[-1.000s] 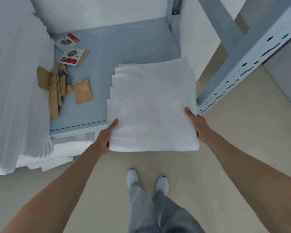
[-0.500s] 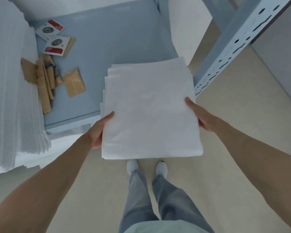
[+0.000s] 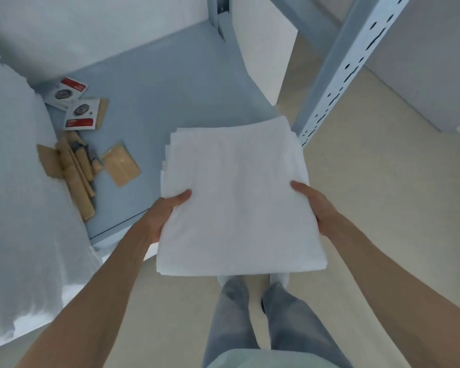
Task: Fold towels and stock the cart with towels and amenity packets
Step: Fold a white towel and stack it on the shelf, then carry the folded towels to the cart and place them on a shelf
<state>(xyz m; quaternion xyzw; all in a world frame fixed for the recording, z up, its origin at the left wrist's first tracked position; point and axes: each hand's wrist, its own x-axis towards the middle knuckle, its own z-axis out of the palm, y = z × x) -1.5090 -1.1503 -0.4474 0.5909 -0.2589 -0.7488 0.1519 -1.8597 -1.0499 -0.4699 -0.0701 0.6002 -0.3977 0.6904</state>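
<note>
The grip is a 2-handed one: the left hand [image 3: 163, 217] clamps the left edge of a folded stack of white towels [image 3: 237, 205], thumb on top and fingers hidden beneath, while the right hand [image 3: 315, 205] holds the right edge the same way. The stack hangs level in the air, its far half over the front right corner of the pale blue metal shelf [image 3: 170, 96], its near half over the beige floor [image 3: 383, 181] and the person's legs. It does not look to be resting on the shelf yet.

Left of the stack, well apart from it, lie brown paper amenity packets [image 3: 76, 171] and 2 white sachets with red labels [image 3: 75, 104]. Further left a tall pile of white linen [image 3: 16, 181] fills the shelf's side. A perforated grey upright post [image 3: 340, 73] stands just beside the stack's right far corner.

The layered left edges are already staggered, so a lopsided push could fan the folds open. Sliding in too far right may snag the corner on the post; veering left would sweep the packets.
</note>
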